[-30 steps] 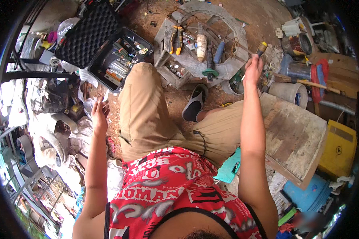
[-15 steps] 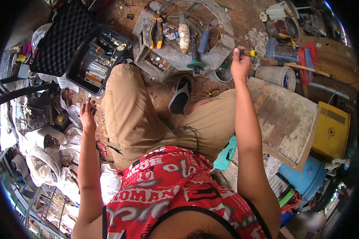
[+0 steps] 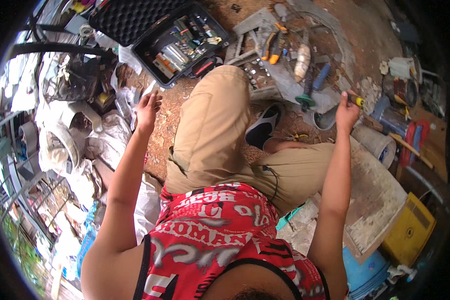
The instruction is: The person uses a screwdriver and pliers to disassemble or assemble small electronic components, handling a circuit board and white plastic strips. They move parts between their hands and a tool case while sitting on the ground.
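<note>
I sit on bare dirt with my legs in tan trousers folded in front of me. My right hand [image 3: 346, 111] reaches out to the right and is closed on a tool with a yellow and black handle [image 3: 355, 99]. It hovers beside a grey bowl [image 3: 326, 119] and a white bucket [image 3: 378, 144]. My left hand [image 3: 148, 106] is open, fingers spread, over the dirt near crumpled plastic bags [image 3: 105, 137]; it holds nothing. An open black tool case [image 3: 182, 42] with several small parts lies beyond my left knee.
Orange-handled pliers [image 3: 272, 47], a blue-handled tool [image 3: 321, 76] and a green-based tool [image 3: 306, 98] lie on grey slabs ahead. A wooden board [image 3: 377, 200], a yellow box [image 3: 409, 231] and a blue container [image 3: 362, 272] sit at right. Metal racks and bags crowd the left.
The view has shifted right, so the scene slid left. My right hand stays raised with the tool and has drawn slightly toward the bowl. My left hand stays spread over the dirt.
</note>
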